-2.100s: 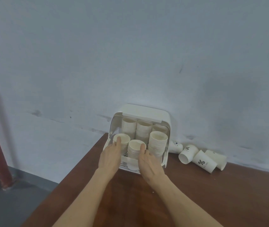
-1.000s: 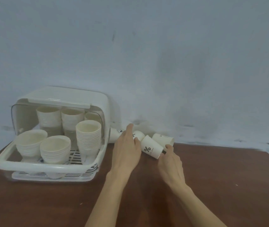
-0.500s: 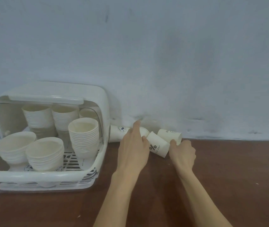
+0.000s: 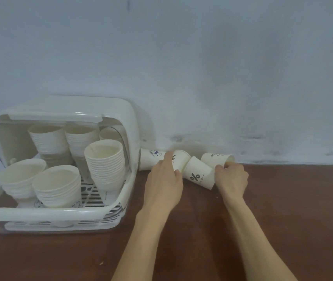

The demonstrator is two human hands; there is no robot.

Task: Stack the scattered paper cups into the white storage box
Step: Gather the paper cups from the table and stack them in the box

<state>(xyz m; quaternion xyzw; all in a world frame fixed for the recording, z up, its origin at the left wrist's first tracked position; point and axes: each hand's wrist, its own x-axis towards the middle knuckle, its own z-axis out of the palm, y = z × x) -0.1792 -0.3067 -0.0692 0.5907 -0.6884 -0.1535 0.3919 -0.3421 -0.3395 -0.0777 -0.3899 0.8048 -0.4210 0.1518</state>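
Note:
Several white paper cups lie on their sides along the wall, to the right of the white storage box [image 4: 40,211]. One cup [image 4: 151,159] lies against the box. My left hand [image 4: 164,181] grips the second cup [image 4: 183,159], with fingers over its top and the thumb on its near side. A cup with a % logo [image 4: 199,175] lies between my hands. My right hand [image 4: 231,177] has its fingers curled on the rim of the rightmost cup [image 4: 215,159]. The box's clear lid is raised, and several stacks of cups [image 4: 105,165] stand inside.
The brown wooden table [image 4: 283,220] runs up to a pale blue wall [image 4: 202,78] right behind the cups. The box takes up the table's left side. Bare tabletop lies in front of and to the right of my hands.
My hands left the box front and moved right to the loose cups. Over the last half second both closed in, the left onto the second cup and the right onto the rightmost cup's rim.

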